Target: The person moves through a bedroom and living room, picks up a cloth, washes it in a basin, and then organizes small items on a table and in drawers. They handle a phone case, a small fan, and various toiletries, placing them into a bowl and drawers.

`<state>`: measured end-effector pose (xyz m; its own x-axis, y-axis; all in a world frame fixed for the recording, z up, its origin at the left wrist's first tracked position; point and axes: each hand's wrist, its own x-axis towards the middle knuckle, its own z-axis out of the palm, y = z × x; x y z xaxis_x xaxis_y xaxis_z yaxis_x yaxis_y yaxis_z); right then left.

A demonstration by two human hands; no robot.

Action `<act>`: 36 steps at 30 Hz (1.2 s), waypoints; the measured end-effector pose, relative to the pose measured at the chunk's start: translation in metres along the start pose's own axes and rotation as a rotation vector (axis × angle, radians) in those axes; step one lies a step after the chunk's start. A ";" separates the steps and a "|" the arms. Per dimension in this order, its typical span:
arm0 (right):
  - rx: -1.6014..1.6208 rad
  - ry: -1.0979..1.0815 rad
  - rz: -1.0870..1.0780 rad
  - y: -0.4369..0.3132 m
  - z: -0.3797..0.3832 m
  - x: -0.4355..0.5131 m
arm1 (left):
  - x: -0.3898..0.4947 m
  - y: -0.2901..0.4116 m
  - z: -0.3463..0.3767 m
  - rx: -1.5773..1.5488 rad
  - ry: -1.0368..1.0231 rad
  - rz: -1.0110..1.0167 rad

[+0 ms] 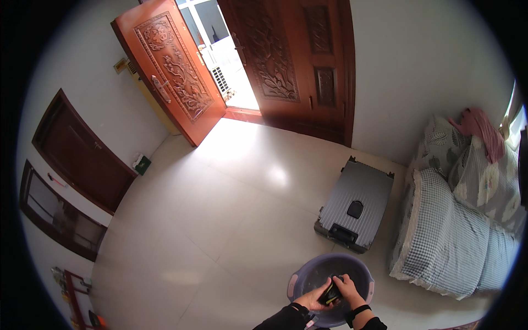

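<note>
A purple plastic basin (315, 264) with pinkish side handles sits on the floor before me. Liquid appears to lie in its bottom. Over the basin, my left hand (314, 298) grips a small black item with a yellow-green stripe (330, 293), its thumb along the near side. My right hand (349, 288) holds the same item from the other side, fingers bent over its top. What exactly the item is cannot be told, since the fingers cover much of it. Dark sleeves and black bands show at both wrists.
Just beyond the basin, a grey ribbed suitcase (363, 194) lies flat on the tiled floor (198, 214). At right stands a sofa with a checked cover (445, 235). One carved wooden door leaf (177, 70) stands ajar at the back. A green box (142, 164) rests by the left wall.
</note>
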<state>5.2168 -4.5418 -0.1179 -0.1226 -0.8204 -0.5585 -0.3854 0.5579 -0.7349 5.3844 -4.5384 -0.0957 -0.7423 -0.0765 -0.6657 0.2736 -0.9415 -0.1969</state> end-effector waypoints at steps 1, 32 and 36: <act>-0.099 0.007 0.067 0.002 0.003 0.005 | -0.001 0.003 -0.001 0.025 -0.047 0.004; 0.324 -0.019 0.156 0.000 0.040 0.004 | 0.022 -0.010 0.002 1.755 0.741 0.445; 0.255 0.185 0.306 0.005 0.061 0.002 | 0.018 -0.034 -0.001 1.779 0.826 0.621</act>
<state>5.2699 -4.5328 -0.1459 -0.3664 -0.6083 -0.7041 -0.0710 0.7727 -0.6307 5.3625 -4.5075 -0.1020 -0.2720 -0.7885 -0.5516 -0.8199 -0.1102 0.5618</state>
